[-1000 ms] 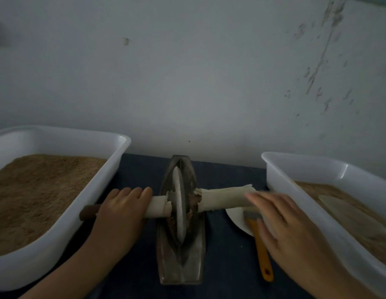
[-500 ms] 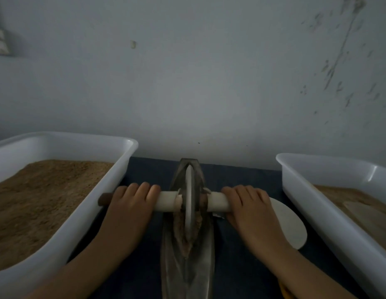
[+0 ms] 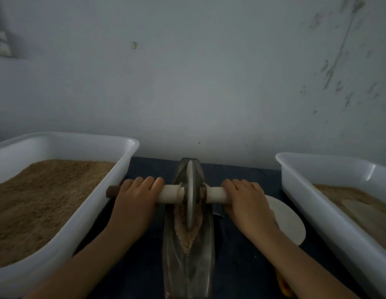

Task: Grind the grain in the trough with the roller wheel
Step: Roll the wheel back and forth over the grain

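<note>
Gripping the axle [image 3: 170, 193] with both hands, left [image 3: 134, 198] and right [image 3: 244, 199], fingers curled over it either side of the wheel [image 3: 190, 197], standing in the trough [image 3: 188, 266] on grain [image 3: 183, 229].

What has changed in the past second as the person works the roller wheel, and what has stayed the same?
The right hand came in from the right and gripped the handle; the roller wheel rolled toward the far end of the trough. The left hand kept its grip.

1 head cam, close above the trough [image 3: 188, 244], facing fwd and down toward the wall [image 3: 198, 72].
</note>
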Tool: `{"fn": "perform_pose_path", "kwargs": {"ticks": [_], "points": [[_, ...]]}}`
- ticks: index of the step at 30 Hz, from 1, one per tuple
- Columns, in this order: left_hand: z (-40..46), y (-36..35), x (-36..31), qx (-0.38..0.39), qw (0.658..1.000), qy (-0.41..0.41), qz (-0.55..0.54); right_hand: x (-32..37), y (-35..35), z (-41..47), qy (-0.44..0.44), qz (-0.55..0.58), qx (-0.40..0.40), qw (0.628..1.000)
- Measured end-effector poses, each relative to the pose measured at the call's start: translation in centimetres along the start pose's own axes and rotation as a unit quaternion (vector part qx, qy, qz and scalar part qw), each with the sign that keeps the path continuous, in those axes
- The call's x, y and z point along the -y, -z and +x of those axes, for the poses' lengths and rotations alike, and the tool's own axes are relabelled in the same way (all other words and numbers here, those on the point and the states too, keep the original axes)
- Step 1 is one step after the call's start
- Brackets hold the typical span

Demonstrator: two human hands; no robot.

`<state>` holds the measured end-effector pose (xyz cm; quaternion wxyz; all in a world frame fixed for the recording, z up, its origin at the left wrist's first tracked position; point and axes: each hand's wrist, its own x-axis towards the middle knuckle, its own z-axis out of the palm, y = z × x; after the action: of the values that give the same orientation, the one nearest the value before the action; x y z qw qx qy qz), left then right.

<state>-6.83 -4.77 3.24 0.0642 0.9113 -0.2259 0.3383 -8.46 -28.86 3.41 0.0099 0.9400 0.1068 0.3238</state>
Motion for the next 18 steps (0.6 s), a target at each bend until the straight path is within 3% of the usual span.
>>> {"fn": "perform_pose_path", "kwargs": {"ticks": [9, 15, 18], "points": [[-3.7, 3.0, -0.5, 0.013, 0.999, -0.032, -0.006, 1.1, 4.2, -3.9, 0.049, -0.004, -0.01, 0.999], [-1.8, 1.5, -0.7, -0.033, 0.999, -0.03, 0.031, 0.5, 2.0, -2.8, 0.021, 0.003, -0.002, 1.0], [-0.1, 0.0, -0.4, -0.017, 0.999, -0.005, 0.039, 0.1, 0.3, -1.0, 0.011, -0.009, -0.024, 1.0]]}}
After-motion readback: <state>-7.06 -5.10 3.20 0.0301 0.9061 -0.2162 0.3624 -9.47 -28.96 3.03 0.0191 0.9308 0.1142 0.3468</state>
